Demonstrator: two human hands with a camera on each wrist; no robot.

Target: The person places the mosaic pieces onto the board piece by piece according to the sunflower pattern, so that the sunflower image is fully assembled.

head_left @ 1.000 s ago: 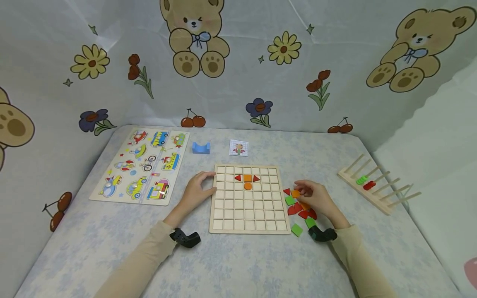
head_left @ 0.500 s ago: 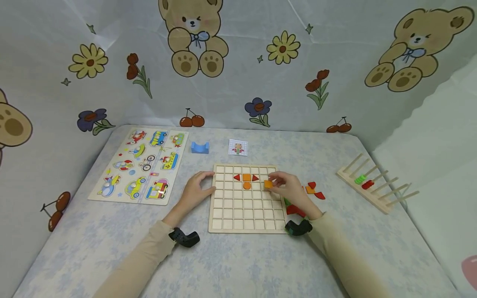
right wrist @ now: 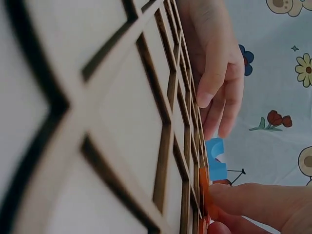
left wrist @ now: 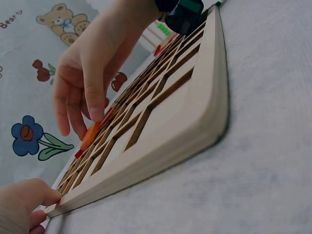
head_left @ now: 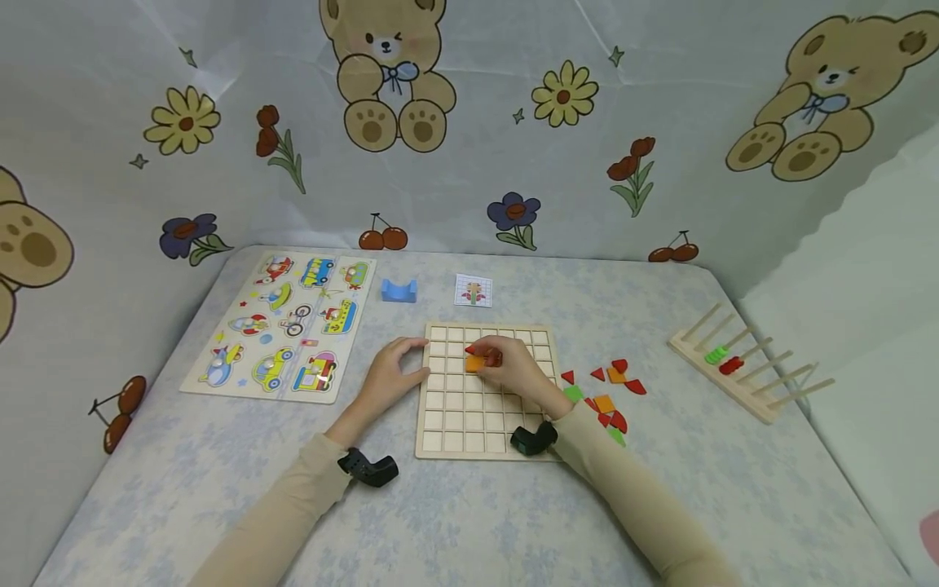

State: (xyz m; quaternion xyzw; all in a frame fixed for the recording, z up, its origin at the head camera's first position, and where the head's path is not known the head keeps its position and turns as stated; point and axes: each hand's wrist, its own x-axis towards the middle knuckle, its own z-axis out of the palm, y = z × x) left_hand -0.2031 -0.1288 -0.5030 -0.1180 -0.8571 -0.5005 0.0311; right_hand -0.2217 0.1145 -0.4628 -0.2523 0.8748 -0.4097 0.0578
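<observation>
A wooden grid board (head_left: 455, 424) lies flat on the table in the head view. My right hand (head_left: 517, 367) reaches over its upper middle and pinches an orange square tile (head_left: 475, 364) between thumb and fingertips, close over the cells. The left wrist view shows this orange tile (left wrist: 89, 136) tilted beneath the fingertips. A red triangle (head_left: 469, 350) peeks out just above; the other pieces there are hidden behind the right hand. Along the board's left edge rests my left hand (head_left: 385, 379), thumb and index fingertips touching the rim with relaxed fingers.
Loose red pieces (head_left: 635, 387), a green square (head_left: 574, 393) and an orange square (head_left: 605, 403) lie right of the board. Behind it are a pattern card (head_left: 473, 290) and a blue block (head_left: 399, 291). A vehicle puzzle (head_left: 279, 326) stands left, a pegged bead rack (head_left: 722, 375) right.
From the loose pieces, my right hand has carried the orange square tile leftward over the board to its upper middle. My left hand has stayed at the left edge.
</observation>
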